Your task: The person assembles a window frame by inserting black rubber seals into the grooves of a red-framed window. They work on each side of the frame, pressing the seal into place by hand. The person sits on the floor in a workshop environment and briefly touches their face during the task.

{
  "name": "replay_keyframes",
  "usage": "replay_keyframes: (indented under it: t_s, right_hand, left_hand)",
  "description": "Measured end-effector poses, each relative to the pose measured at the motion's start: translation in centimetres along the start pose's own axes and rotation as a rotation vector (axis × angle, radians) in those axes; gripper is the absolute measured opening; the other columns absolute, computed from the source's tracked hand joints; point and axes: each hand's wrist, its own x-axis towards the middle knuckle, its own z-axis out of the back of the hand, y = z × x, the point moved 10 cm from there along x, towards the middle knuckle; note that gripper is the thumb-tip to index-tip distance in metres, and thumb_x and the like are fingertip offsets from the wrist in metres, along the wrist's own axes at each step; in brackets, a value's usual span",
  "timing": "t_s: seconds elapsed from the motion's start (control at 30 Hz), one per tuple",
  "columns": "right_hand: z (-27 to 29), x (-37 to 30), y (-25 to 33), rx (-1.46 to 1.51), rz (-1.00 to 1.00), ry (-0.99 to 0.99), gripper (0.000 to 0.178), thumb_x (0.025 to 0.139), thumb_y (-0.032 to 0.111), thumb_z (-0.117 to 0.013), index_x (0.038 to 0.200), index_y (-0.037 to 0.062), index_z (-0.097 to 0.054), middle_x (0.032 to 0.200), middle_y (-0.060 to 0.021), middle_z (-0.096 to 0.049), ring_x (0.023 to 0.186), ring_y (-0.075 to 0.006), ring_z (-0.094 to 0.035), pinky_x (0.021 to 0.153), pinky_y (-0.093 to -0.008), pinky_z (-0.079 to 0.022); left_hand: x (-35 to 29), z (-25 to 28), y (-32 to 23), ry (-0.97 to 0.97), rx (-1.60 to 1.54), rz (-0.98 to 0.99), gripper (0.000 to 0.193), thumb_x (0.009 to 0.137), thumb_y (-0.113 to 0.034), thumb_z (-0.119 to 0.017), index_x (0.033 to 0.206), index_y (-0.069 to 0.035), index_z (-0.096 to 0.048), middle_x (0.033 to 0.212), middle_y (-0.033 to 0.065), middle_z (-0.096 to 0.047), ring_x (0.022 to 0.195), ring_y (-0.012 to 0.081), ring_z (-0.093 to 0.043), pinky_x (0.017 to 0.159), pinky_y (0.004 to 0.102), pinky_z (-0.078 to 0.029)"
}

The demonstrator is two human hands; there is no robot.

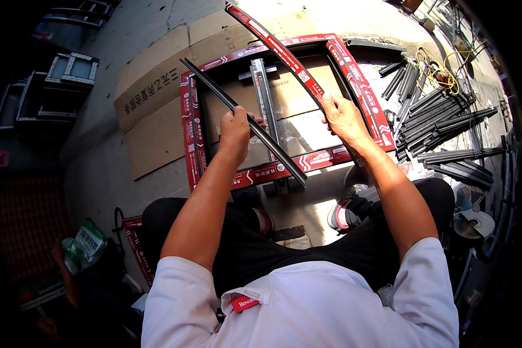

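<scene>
Pale flr w/ flattened cardbd (brown, creased), blk bars piled R side.

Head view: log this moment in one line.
left hand: holding black strip | right hand: holding red-faced strip | red-faced frame: beneath both strips

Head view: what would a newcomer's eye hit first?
The big red-and-black frame, lying in the middle in front of the person, partly over cardboard. Next, the two strips held above it: a long red one in the right hand, a black one in the left hand. Then the heap of dark bars on the right.
</scene>
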Motion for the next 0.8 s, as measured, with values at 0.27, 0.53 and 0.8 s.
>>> replay_keyframes:
  t_s: [0.27,0.53,0.8]
  right_hand:
    - [7.3,-0.4,5.2,-0.353,0.204,-0.082,0.043,0.094,0.043,-0.081,0.115,0.0055,-0.074,0.089,-0.0145,-0.076,0.087,-0.0271,-0.075,0.082,-0.0414,-0.058]
    - [12.1,-2.8,6.1,-0.544,0.367,-0.118,0.031,0.089,0.030,-0.071,0.115,0.0115,-0.069,0.089,-0.0140,-0.071,0.085,-0.0370,-0.073,0.079,-0.0489,-0.057]
    - [3.9,-1.1,0.8,-0.547,0.540,0.041,0.033,0.090,0.027,-0.076,0.111,0.0057,-0.063,0.102,-0.0158,-0.064,0.103,-0.0382,-0.066,0.090,-0.0511,-0.054]
  left_hand:
    - [1.9,0.9,-2.9,-0.026,0.372,-0.118,0.026,0.118,-0.027,-0.049,0.108,-0.005,-0.056,0.090,0.0031,-0.056,0.074,0.0149,-0.062,0.069,0.0354,-0.063]
    - [-0.6,-3.4,-4.4,0.216,1.170,-0.466,0.034,0.113,-0.025,-0.059,0.142,-0.009,-0.064,0.111,0.0190,-0.071,0.103,0.0365,-0.070,0.092,0.0435,-0.053]
    - [-3.0,-2.3,4.7,0.522,1.388,-0.391,0.034,0.111,-0.030,-0.059,0.139,-0.013,-0.069,0.127,0.0161,-0.072,0.120,0.0409,-0.066,0.101,0.0509,-0.054]
